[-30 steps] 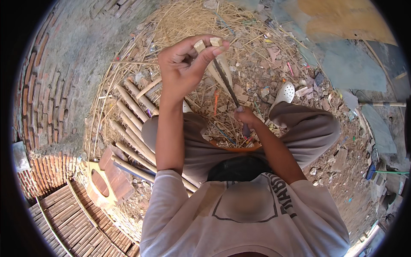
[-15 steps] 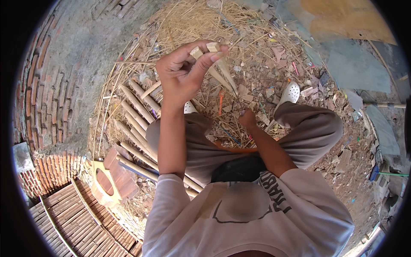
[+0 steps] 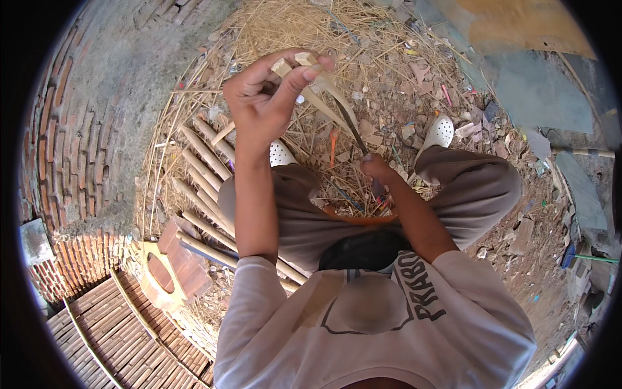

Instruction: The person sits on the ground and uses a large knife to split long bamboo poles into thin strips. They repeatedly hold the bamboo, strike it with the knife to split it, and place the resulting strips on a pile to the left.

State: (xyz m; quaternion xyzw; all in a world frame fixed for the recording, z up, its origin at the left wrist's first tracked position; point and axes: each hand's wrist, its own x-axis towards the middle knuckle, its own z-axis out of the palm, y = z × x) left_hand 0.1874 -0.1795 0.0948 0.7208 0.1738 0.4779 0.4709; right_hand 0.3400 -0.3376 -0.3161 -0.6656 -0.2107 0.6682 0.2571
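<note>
In my raised left hand [image 3: 262, 97], thumb and fingers are closed round two pale wooden strips [image 3: 324, 106], whose squared ends stick out above the thumb. The strips slant down to the right, away from the hand. My right hand [image 3: 374, 166], lower and to the right, is wrapped round the dark handle of a knife [image 3: 353, 129]. Its narrow dark blade points up and left and lies along the strips; whether the edge touches the wood I cannot tell.
Several round poles [image 3: 206, 165] lie beside my left leg, near a yellow-framed board [image 3: 162, 275]. Straw [image 3: 278, 29] and broken bits cover the ground. A brick wall [image 3: 65, 142] rises at the left, a bamboo slat platform [image 3: 123, 330] below it. Grey sheets [image 3: 541, 97] lie far right.
My left hand has moved slightly up and left with the strips. The knife in my right hand has come into clear sight, its blade now up against the strips.
</note>
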